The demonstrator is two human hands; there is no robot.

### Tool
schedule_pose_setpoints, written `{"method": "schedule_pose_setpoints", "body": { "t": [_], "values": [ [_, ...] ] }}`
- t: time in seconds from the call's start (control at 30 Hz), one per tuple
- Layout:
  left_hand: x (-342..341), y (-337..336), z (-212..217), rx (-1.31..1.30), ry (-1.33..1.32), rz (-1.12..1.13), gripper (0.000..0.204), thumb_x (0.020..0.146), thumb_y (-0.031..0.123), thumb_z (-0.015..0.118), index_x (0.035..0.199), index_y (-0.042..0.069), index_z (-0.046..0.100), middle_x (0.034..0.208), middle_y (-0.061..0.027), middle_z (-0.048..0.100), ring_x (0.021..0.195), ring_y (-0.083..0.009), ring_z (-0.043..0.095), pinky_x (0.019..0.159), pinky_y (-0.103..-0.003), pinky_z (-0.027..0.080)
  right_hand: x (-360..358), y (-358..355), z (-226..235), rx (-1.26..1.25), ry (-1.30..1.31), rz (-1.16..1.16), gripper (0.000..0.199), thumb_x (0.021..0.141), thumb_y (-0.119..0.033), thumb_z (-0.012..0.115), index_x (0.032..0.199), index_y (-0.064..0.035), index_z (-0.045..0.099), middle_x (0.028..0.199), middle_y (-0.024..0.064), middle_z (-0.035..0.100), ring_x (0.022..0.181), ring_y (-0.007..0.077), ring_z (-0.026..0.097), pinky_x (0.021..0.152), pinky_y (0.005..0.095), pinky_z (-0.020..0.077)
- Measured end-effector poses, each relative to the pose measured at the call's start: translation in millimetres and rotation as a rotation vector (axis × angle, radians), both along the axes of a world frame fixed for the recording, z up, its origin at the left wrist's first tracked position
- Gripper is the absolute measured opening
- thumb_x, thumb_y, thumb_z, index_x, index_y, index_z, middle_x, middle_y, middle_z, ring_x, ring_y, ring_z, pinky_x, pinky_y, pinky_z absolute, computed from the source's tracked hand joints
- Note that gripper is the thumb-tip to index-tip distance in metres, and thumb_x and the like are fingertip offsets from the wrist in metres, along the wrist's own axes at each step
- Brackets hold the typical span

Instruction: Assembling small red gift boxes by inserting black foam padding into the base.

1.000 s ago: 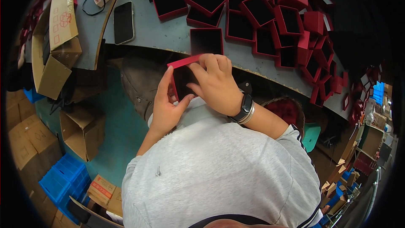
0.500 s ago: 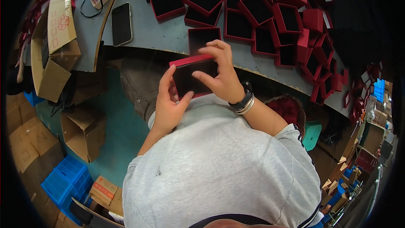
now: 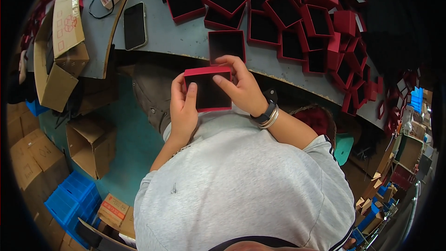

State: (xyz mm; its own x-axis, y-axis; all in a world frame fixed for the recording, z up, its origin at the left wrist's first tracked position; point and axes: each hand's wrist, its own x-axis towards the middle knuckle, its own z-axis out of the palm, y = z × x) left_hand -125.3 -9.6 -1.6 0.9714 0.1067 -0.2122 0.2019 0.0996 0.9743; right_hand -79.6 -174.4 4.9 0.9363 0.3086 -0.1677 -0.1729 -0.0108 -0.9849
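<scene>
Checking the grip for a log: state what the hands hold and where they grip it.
Both hold one red box with black lining: the left hand grips its left edge, thumb inside; the right hand grips its top right corner, fingers on the lining.

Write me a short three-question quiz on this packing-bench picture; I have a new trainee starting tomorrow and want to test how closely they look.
1. True or false: both hands hold the red box, the left hand with its thumb on the black lining.
2. What lies on the grey table left of the open red boxes? A) a phone B) scissors C) a mug
3. Which wrist wears a black band and a bangle?

Key: 1 true. 2 A, the dark phone lying flat. 3 The wrist of the right hand.
</scene>
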Motion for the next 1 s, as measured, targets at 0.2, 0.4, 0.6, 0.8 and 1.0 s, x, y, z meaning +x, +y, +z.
{"method": "schedule_pose_setpoints", "body": {
  "t": [0.2,0.4,0.6,0.8,1.0],
  "values": [
    [6.1,8.1,-8.2,-0.022,0.110,0.126,0.026,0.101,0.022,0.049,0.115,0.000,0.053,0.101,-0.0039,0.060,0.091,-0.0080,0.053,0.083,-0.022,0.042,1.4,0.1,8.7,-0.137,0.119,0.188,0.063,0.084,-0.011,0.070,0.135,-0.0032,0.034,0.109,0.0118,0.062,0.088,0.0150,0.062,0.073,0.0253,0.0515],
    [15.1,18.5,-6.9,0.171,0.021,0.112,0.018,0.098,0.015,0.051,0.108,0.002,0.057,0.093,-0.0022,0.060,0.085,-0.0071,0.052,0.077,-0.021,0.042,-2.3,2.4,12.4,-0.291,-0.028,0.271,0.075,0.079,-0.013,0.073,0.139,-0.0027,0.029,0.113,0.0201,0.062,0.092,0.0258,0.067,0.079,0.0302,0.0532],
    [18.6,18.6,-7.6,0.243,0.000,0.109,0.021,0.097,0.013,0.053,0.115,0.003,0.054,0.091,-0.0014,0.058,0.085,-0.0067,0.051,0.074,-0.020,0.041,0.5,0.8,9.2,-0.325,0.149,0.420,0.090,0.077,-0.006,0.071,0.147,-0.0027,0.014,0.118,0.0231,0.060,0.101,0.0288,0.064,0.083,0.0332,0.0527],
    [18.5,20.3,-1.9,-0.015,-0.007,-0.097,0.060,0.088,0.004,0.063,0.139,0.003,0.031,0.112,-0.0120,0.057,0.099,-0.0141,0.058,0.087,-0.028,0.049,5.2,-9.3,0.5,-0.209,0.059,0.222,0.093,0.079,0.000,0.067,0.150,-0.0047,0.007,0.127,0.0202,0.054,0.104,0.0224,0.062,0.084,0.0314,0.0527],
    [27.3,19.6,3.6,-0.021,0.052,-0.166,0.070,0.083,-0.009,0.059,0.143,0.002,0.025,0.127,-0.0159,0.051,0.110,-0.0197,0.057,0.091,-0.030,0.050,25.1,-23.0,18.4,-0.159,0.121,0.259,0.090,0.082,0.005,0.062,0.152,-0.0078,0.008,0.111,0.0098,0.056,0.085,0.0101,0.056,0.075,0.0228,0.0498]
  ]
}}
